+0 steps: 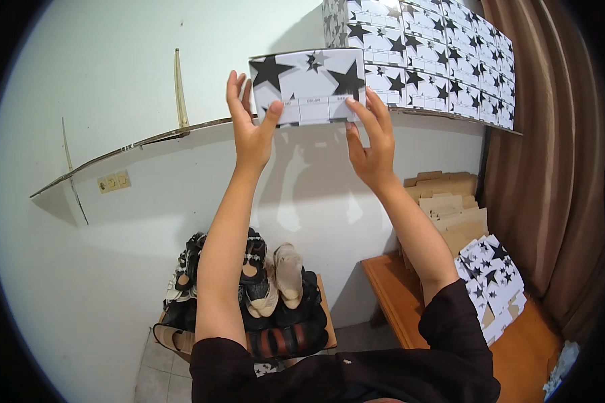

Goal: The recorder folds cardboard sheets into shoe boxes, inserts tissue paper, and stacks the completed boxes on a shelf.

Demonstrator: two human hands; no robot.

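One starred box, held in two hands at the shelf

Item 1: one starred box (309,84), white with black stars, raised at the front edge of the shelf (131,145). Whether its base touches the shelf, I cannot tell.

Item 2: my left hand (252,131), curved on the box's left end, thumb on the front face, fingers spread up the side.

Item 3: my right hand (373,138), closed on the right end, a fingertip on the front, thumb near the lower edge. I seem to grip opposite ends to keep the box level, its printed face towards me.

Item 4: stacked boxes (437,60), same pattern, on the right part of the shelf; fronts aligned, probably so that the labels can be read.

Item 5: shoes (261,289), a mixed heap below the shelf, several set close together, likely to save space.

Item 6: wooden table (400,295), below the shelf's right part, bearing brown cardboard (464,221) and starred sheets (494,279).

Edges and room: white wall shows above the shelf, left of my box, giving sideways room. On the right, my box meets the stack in view; any gap is hard to judge. A brown curtain (544,154) bounds the shelf's right end.
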